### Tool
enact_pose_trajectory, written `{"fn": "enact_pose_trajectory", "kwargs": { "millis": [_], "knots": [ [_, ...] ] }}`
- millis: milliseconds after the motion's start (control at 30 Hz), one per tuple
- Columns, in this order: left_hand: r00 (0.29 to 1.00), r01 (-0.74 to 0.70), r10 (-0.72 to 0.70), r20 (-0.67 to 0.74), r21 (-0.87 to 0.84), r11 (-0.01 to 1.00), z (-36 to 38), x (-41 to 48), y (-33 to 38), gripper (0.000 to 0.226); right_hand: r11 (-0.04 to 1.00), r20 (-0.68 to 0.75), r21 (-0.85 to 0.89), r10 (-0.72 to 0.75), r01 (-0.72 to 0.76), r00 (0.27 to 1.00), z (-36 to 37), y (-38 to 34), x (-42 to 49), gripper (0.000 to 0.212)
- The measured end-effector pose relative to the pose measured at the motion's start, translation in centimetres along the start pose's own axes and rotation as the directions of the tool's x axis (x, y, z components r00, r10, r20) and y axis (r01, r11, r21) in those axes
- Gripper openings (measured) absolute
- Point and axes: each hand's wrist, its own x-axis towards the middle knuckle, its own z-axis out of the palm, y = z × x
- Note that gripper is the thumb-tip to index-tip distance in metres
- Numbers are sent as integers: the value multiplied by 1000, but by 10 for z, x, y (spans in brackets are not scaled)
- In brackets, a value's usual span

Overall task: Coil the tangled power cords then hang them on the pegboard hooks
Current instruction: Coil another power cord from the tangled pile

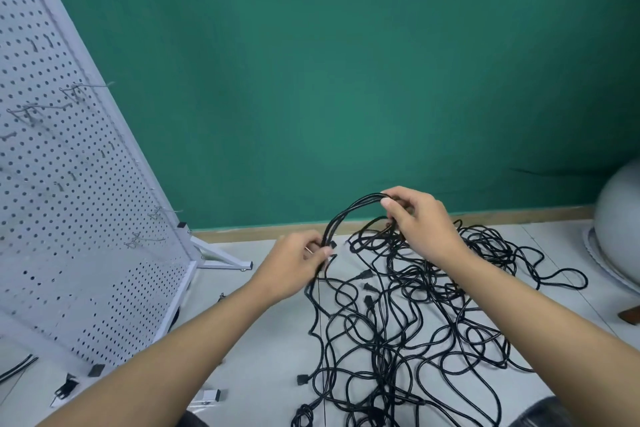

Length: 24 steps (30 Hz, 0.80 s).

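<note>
Standing well to the left of the left hand, the white pegboard (69, 184) leans on its frame, and every one of its hooks (83, 86) that shows is bare: no cord hangs there yet. The left hand (294, 267) curls its fingers round the lower end of a small bundle of loops (341, 213), thumb on top, gripping several strands together. The bundle arches up and to the right between the two hands, lifted off the floor. At its top the right hand (419, 222) pinches the strands between thumb and fingertips, with the other fingers curled close behind. Below both hands, and spreading out to the right of the right hand, the tangled power cords (398, 322) lie in a loose black heap on the pale floor (263, 374), plugs showing here and there among the crossings; the held loops trail down into that heap, so they are not free of it. Far to the right of the right hand a grey ball (620, 215) sits at the edge of view. As a judgement, the task is at an early stage: one coil is partly formed, most of the cord is unsorted, and all the hanging remains
</note>
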Motion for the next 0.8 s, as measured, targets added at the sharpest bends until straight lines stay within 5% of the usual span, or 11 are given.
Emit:
{"fn": "enact_pose_trajectory", "kwargs": {
  "millis": [167, 267, 367, 433, 533, 633, 800],
  "knots": [
    [994, -22, 18, -109, -41, 999, -9, 3, 7, 14, 992, 21, -119, 36, -34, 999, -3, 12, 2, 11],
    [993, 21, -47, -108, -228, 973, -12, 5, 20, 9, 990, 28, -100, 106, -103, 994, 2, 11, 2, 28],
    [982, 66, -135, -129, -438, 897, -17, 7, 35, 12, 998, -24, -68, 10, -11, 1000, 2, -5, -4, 27],
    [971, 71, -182, -154, -543, 837, -20, 9, 43, 14, 999, 162, -31, -25, 30, 987, 3, -14, -10, 21],
    [964, 61, -215, -159, -654, 754, -22, 12, 48, 14, 991, 595, -129, 43, 43, 803, 16, -15, -23, 43],
    [952, 51, -263, -158, -765, 642, -24, 18, 51, 18, 991, 686, -135, 104, -14, 720, 38, 0, -33, 61],
    [919, 11, -330, -216, -822, 569, -28, 24, 41, 17, 984, 632, 78, 77, -162, 771, 53, 4, -33, 9]
  ]
}}
